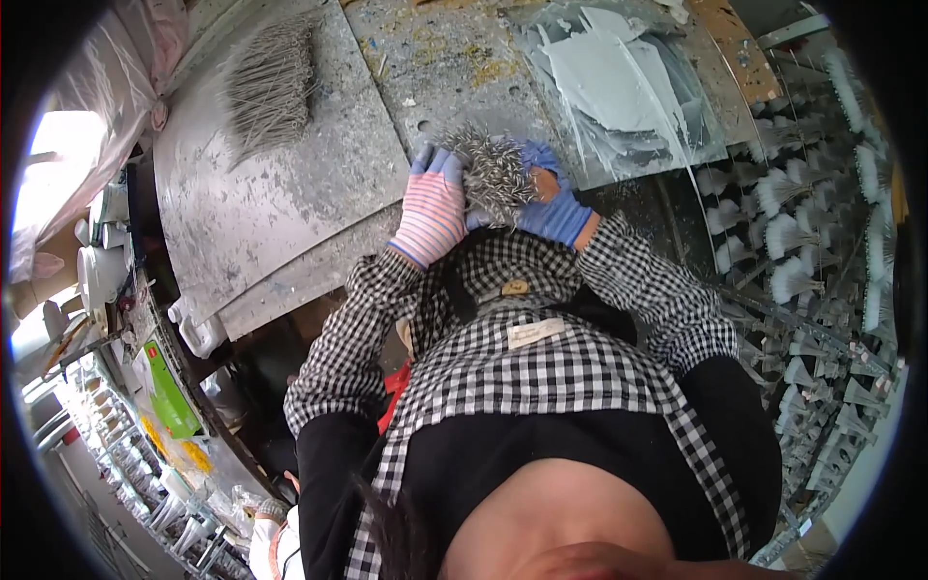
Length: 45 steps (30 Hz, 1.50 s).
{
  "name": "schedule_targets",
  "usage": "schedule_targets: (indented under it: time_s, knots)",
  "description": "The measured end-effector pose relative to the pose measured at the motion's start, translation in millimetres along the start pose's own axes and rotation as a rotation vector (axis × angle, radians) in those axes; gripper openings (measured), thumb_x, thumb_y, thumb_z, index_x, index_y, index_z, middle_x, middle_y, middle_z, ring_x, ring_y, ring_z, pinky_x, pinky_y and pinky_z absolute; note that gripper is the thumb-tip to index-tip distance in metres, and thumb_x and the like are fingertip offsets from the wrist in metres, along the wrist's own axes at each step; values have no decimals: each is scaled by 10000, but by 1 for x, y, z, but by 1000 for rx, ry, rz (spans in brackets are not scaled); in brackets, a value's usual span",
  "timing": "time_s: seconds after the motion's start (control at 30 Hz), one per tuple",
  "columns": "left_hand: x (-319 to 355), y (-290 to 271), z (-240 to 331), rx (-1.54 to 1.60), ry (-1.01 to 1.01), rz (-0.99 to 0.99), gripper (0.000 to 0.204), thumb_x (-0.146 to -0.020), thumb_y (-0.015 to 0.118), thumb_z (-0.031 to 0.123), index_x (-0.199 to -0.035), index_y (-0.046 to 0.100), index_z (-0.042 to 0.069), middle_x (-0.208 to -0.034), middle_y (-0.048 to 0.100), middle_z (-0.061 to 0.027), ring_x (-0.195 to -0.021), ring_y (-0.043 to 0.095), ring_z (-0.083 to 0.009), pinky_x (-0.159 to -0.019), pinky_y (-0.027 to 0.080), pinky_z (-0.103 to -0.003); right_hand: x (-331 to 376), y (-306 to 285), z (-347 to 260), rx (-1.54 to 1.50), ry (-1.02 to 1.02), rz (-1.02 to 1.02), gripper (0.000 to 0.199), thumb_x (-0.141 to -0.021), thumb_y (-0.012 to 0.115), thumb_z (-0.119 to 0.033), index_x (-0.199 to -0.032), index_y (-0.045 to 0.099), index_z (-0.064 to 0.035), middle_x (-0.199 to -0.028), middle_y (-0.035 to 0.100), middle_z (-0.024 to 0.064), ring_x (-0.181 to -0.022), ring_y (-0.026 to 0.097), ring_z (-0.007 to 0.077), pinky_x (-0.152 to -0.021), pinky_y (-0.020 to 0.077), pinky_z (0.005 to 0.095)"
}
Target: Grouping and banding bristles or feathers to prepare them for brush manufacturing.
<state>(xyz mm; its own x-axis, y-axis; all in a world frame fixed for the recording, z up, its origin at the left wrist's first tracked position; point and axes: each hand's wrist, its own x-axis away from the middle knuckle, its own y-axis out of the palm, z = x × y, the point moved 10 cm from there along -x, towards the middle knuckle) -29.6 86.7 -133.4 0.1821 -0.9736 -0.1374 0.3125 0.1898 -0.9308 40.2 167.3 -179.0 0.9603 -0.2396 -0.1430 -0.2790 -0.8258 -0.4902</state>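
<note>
Between my two hands stands a thick bundle of thin grey metal wires [495, 174], its many bright tips fanning upward and outward. My left hand [432, 205], in a pink-and-white striped glove with blue-grey fingers, presses against the bundle's left side. On its right side my right hand [556, 205], in a blue glove with an orange-brown patch showing, wraps round it. The lower part of the bundle is hidden by my hands and the checked apron [541, 358]. More such wires lie in a flat pile [275, 87] on a grey sheet [319, 184] at the far left.
At the far right, a thick smear of white paste [611, 82] covers a plate on the stained table. Racks with rows of white brush-like pieces [788, 193] stand close on the right. A white jug [198, 329] and a green packet [172, 387] are at the left. Another person [275, 541] shows at lower left.
</note>
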Motion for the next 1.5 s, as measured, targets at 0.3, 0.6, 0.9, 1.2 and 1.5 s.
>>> schedule_targets:
  time_s: [0.3,0.6,0.9,1.2,1.5]
  knots:
    - [75,1,42,1458,-462,-70,739,-879,757,255,-1445,376,-29,-1309,595,-143,-1172,605,-245,-950,537,-368,60,17,-56,-461,341,-297,778,-765,852,-329,-1366,485,0,-1274,613,149,-1187,592,251,-1009,489,368]
    - [129,48,18,1418,-932,-54,496,-894,643,84,-1340,490,-70,-1166,672,-131,-1023,668,-182,-889,554,-291,100,45,-25,-665,811,-410,492,-864,772,-235,-1257,573,-17,-1023,705,91,-809,707,145,-571,585,234]
    - [108,41,33,1309,-835,-90,541,-838,778,93,-1282,518,-76,-1115,699,-116,-998,672,-176,-890,560,-305,82,40,-45,-838,725,-223,377,-857,776,-214,-1126,636,11,-964,703,90,-679,665,113,-518,535,207]
    - [138,23,29,1625,-864,-260,363,-865,720,203,-1166,631,22,-943,671,-42,-758,611,-126,-687,488,-262,85,3,-49,-602,630,-454,357,-867,729,-238,-1125,623,-16,-736,646,36,-504,561,53,-410,446,196]
    - [132,26,48,1761,-968,-62,307,-970,639,389,-986,582,87,-575,339,93,-452,280,-33,-432,216,-215,78,18,-60,-509,485,-211,493,-898,674,-212,-1314,543,19,-1097,679,123,-986,626,182,-915,510,327]
